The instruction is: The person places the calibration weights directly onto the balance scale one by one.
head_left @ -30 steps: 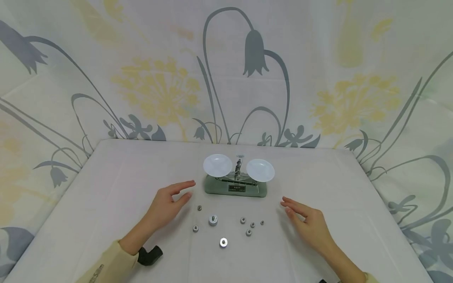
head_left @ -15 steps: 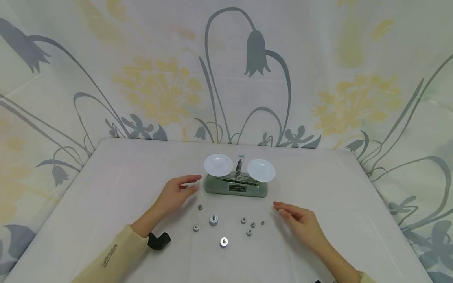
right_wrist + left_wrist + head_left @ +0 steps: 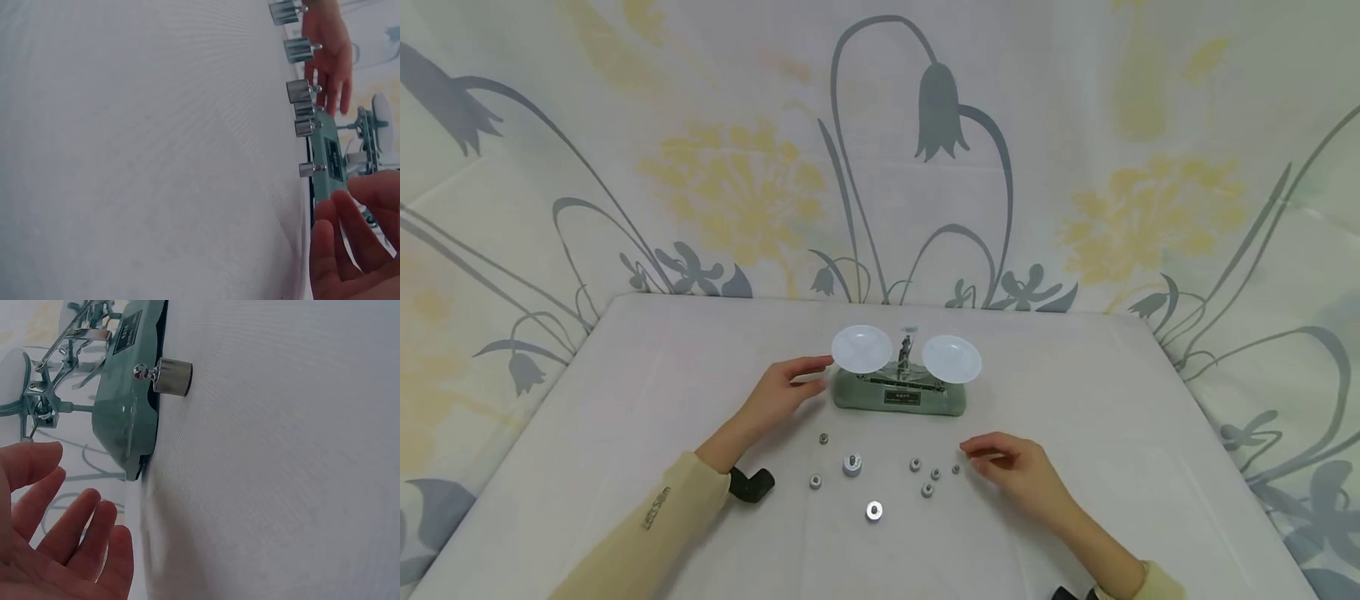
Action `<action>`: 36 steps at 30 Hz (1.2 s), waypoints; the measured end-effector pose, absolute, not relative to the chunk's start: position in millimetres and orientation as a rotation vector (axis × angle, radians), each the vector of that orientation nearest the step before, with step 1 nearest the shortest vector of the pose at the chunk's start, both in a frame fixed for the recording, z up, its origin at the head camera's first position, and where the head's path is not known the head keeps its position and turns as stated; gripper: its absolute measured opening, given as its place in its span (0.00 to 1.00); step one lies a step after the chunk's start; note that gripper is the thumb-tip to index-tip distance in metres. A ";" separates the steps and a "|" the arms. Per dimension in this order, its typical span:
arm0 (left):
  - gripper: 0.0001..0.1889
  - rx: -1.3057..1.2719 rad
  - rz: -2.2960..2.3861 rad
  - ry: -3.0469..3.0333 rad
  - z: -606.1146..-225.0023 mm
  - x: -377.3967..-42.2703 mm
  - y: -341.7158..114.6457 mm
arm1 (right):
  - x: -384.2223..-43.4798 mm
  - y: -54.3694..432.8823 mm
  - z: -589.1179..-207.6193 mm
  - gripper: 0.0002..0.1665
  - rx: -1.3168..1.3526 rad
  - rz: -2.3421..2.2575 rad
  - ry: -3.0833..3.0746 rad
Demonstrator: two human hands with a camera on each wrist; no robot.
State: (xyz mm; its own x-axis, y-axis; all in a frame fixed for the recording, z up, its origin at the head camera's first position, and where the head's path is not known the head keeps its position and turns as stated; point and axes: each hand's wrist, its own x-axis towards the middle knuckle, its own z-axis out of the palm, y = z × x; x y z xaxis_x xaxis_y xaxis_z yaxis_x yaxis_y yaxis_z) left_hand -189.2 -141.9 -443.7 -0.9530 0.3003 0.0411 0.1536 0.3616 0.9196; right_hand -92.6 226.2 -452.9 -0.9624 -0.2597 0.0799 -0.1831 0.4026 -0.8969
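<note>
A balance scale with a green base (image 3: 857, 396) and two white pans stands towards the back of the table. My left hand (image 3: 775, 396) is beside it, index fingertip right at the edge of the left pan (image 3: 861, 348); its fingers are loosely spread and hold nothing. In front of the scale stand several knobbed metal weights, among them a large one (image 3: 852, 465). My right hand (image 3: 1018, 472) hovers just right of the smallest weight (image 3: 956, 469), fingers relaxed with nothing between them. The left wrist view shows one weight (image 3: 174, 376) in front of the base.
The white tablecloth (image 3: 700, 350) reaches back to a curtain (image 3: 880, 208) with a flower print. Nearest the front stands a weight (image 3: 874, 512), and another (image 3: 816, 481) lies left of the large one. A black device (image 3: 752, 485) sits at my left wrist.
My left hand has moved forward and right, up to the left pan. The right hand has come left and slightly nearer, towards the smallest weight. Scale and weights stay put.
</note>
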 end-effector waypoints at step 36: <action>0.29 0.547 1.383 2.473 -457.4 -221.5 -136.7 | -101.5 219.5 -462.2 0.09 -0.514 -1.386 2.578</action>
